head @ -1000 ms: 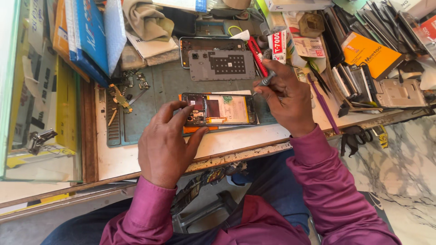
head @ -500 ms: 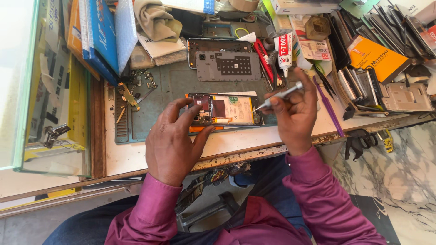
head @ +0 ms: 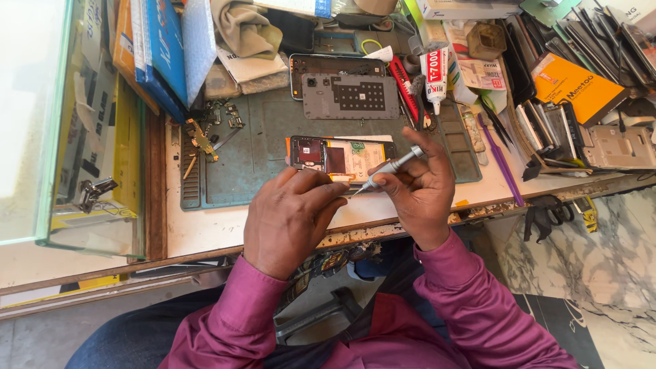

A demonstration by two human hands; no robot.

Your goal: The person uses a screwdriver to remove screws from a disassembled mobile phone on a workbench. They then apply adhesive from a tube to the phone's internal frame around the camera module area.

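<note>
The opened phone (head: pixel 342 156) lies on the green work mat (head: pixel 260 147), near the mat's front edge. Compared w/ a sec ago, the right hand (head: pixel 417 188) has come down off the tool clutter and now sits just right of the phone, fingers clamped on a slim silver screwdriver (head: pixel 389 169); its tip angles down-left to the phone's lower edge, right by the left hand's fingertips. Looks like the tool fetch is over and fine work on the phone's inside is starting. The left hand (head: pixel 290 219) rests at the phone's near edge, fingers together, pressing on its frame to steady it; no full grip.

Behind the phone: a grey back cover (head: pixel 350 96) on the mat, a glue tube (head: pixel 435 76) further right. Small loose metal parts (head: pixel 205 137) lie left of the phone, apart from it. Counter (head: pixel 205 229) edge runs just below both hands, so wrists overhang it. Open mat left of the phone; right side crowded w/ tools.
</note>
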